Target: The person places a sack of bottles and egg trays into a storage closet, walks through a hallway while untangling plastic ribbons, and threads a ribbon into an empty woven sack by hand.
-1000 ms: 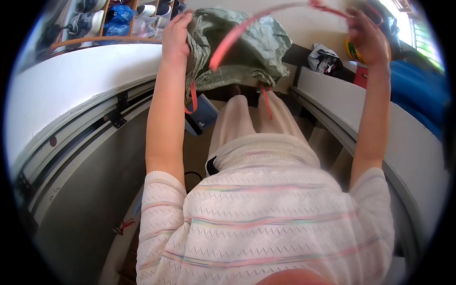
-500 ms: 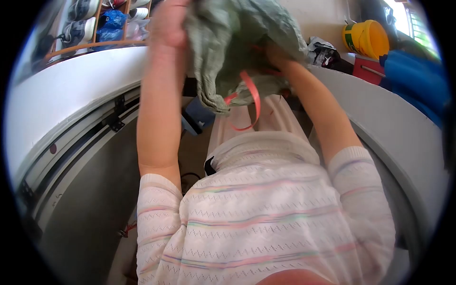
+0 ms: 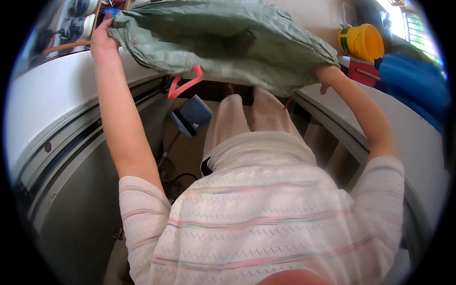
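A wide green woven bag is stretched between my hands at the top of the view, its mouth spread open. My left hand grips the bag's left corner, thumb up against the edge. At the right end my right hand is closed on the bag's edge, some fingers hidden by the fabric. A red ribbon hangs in a loop from the bag's lower edge, nearer my left hand.
Shoes sit on a rack at the upper left. A yellow bucket and blue fabric are at the upper right. A blue dustpan lies below, left of my legs. White ledges curve along both sides.
My hands have moved apart, left hand to the left and right hand to the right. The bunched bag is now stretched wide, and the ribbon has shifted left.
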Motion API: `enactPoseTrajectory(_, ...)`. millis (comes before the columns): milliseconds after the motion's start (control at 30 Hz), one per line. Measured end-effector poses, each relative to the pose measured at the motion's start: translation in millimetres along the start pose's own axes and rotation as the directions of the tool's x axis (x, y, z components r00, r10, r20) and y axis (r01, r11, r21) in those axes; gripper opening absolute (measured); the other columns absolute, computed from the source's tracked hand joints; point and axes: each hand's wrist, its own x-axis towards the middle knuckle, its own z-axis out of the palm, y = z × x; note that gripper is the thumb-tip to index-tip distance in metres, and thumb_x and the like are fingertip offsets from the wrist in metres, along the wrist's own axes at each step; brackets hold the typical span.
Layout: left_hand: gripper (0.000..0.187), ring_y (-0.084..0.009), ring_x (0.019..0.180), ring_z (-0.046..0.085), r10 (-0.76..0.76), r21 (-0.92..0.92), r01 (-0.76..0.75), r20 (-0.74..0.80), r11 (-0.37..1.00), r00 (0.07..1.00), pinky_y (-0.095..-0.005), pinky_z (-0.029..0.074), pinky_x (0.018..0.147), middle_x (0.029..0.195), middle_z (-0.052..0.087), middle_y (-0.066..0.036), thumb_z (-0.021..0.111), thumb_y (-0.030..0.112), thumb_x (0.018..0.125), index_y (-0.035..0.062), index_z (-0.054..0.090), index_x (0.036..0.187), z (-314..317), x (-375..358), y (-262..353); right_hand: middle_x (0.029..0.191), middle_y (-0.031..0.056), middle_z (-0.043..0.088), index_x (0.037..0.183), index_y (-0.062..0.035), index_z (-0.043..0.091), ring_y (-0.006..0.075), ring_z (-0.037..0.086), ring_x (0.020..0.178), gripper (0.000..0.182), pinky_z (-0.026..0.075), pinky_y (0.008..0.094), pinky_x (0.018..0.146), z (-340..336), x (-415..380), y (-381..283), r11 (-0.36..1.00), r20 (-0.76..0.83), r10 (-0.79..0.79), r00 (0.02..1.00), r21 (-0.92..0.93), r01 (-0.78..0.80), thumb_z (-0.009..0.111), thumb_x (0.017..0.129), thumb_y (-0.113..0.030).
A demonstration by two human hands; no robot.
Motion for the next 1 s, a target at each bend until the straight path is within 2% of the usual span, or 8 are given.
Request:
enactPoseTrajectory(100, 0.029, -0.0282, 0.091, 0.055, 0.013, 0.074, -0.005, -0.11, 0.997, 0.994, -0.0399, 0.045, 0.082, 0.099, 0.055, -0.014, 0.05, -0.001, 0.077, 0.0061, 0.054, 0.105, -11.3, 12.5, 11.1, 0.101, 0.017, 0.058, 0.091, -0.0027, 0.063, 0.0305, 0.052, 0.098, 0.036, 0.039, 0.034, 0.087, -4.2, -9.2, 11.5, 0.971, -0.084, 0.034, 0.996, -0.232, -0.053, 0.066, 0.066, -0.028)
enactPoseTrajectory(200, 0.028, -0.0213, 0.089, 0.057, 0.22, 0.578, -0.179, 0.0, 0.796, 0.976, -0.0322, 0.046, 0.078, 0.093, 0.059, -0.006, 0.055, 0.002, 0.072, 0.0052, 0.06, 0.099, -46.8, 36.8, 19.1, 0.084, 0.0162, 0.061, 0.088, -0.0043, 0.064, 0.0304, 0.058, 0.083, 0.021, 0.044, 0.0338, 0.076, -24.9, -30.1, 37.2, 0.978, -0.366, 0.205, 0.908, 0.106, -0.177, 0.053, 0.07, -0.008)
enactPoseTrajectory(333, 0.028, -0.0177, 0.085, 0.059, 0.575, 0.892, -0.305, 0.449, -0.333, 0.684, -0.0305, 0.044, 0.075, 0.09, 0.064, -0.009, 0.06, 0.014, 0.068, 0.0088, 0.064, 0.094, 15.6, -49.4, 16.2, 0.083, 0.0161, 0.06, 0.092, -0.0029, 0.06, 0.0313, 0.057, 0.081, 0.025, 0.044, 0.0373, 0.075, -92.9, -78.3, 32.8, 0.911, -0.651, 0.048, 0.757, 0.34, 0.234, 0.057, 0.07, -0.014)
enactPoseTrajectory(400, 0.034, -0.0177, 0.081, 0.057, 0.462, 0.626, -0.78, 0.7, -0.031, 0.544, -0.0272, 0.043, 0.076, 0.094, 0.061, -0.007, 0.063, 0.023, 0.07, 0.0096, 0.06, 0.101, 61.5, -101.5, -13.9, 0.083, 0.0154, 0.06, 0.098, -0.0046, 0.058, 0.0314, 0.056, 0.079, 0.028, 0.043, 0.0378, 0.073, -116.3, -92.8, 23.8, 0.882, -0.724, 0.018, 0.689, 0.336, 0.33, 0.057, 0.071, -0.015)
enactPoseTrajectory(433, 0.04, -0.0175, 0.092, 0.054, 0.178, 0.635, -0.695, 0.682, 0.337, 0.709, -0.0283, 0.041, 0.08, 0.103, 0.058, -0.008, 0.065, 0.025, 0.069, 0.0107, 0.057, 0.105, 83.2, -132.0, -39.0, 0.083, 0.0145, 0.06, 0.099, -0.006, 0.058, 0.0306, 0.056, 0.078, 0.029, 0.043, 0.0374, 0.073, -117.1, -88.8, 24.9, 0.873, -0.774, -0.009, 0.633, 0.303, 0.382, 0.057, 0.071, -0.016)
enactPoseTrajectory(533, 0.055, -0.0262, 0.105, 0.048, 0.137, 0.312, -0.949, 0.939, 0.041, 0.315, -0.0342, 0.038, 0.089, 0.11, 0.052, -0.011, 0.073, 0.028, 0.057, 0.0111, 0.055, 0.106, 122.3, -169.1, -128.5, 0.083, 0.0122, 0.061, 0.101, -0.0085, 0.059, 0.0281, 0.056, 0.074, 0.03, 0.044, 0.0357, 0.07, -120.5, -81.0, 25.1, 0.827, -0.852, -0.045, 0.522, 0.261, 0.498, 0.059, 0.073, -0.02)
enactPoseTrajectory(900, 0.025, -0.0199, 0.078, 0.056, 0.187, 0.438, -0.857, 0.849, 0.273, 0.494, -0.027, 0.043, 0.073, 0.089, 0.061, -0.004, 0.059, 0.01, 0.074, 0.0052, 0.06, 0.099, 122.0, -176.6, -157.3, 0.076, 0.0097, 0.061, 0.101, -0.008, 0.059, 0.0231, 0.055, 0.067, 0.032, 0.043, 0.032, 0.066, -124.5, -79.2, 25.2, 0.738, -0.818, 0.027, 0.574, 0.404, 0.541, 0.061, 0.075, -0.026)
enactPoseTrajectory(1000, 0.026, -0.0091, 0.079, 0.054, -0.122, 0.509, -0.418, 0.732, 0.752, 0.671, -0.022, 0.042, 0.073, 0.09, 0.061, 0.0, 0.058, 0.009, 0.078, 0.0027, 0.059, 0.103, 121.1, -176.5, -156.9, 0.085, 0.01, 0.061, 0.109, -0.0122, 0.055, 0.0264, 0.056, 0.075, 0.039, 0.043, 0.0348, 0.072, -132.5, -87.2, 11.9, 0.789, -0.844, 0.024, 0.536, 0.345, 0.509, 0.063, 0.073, -0.027)
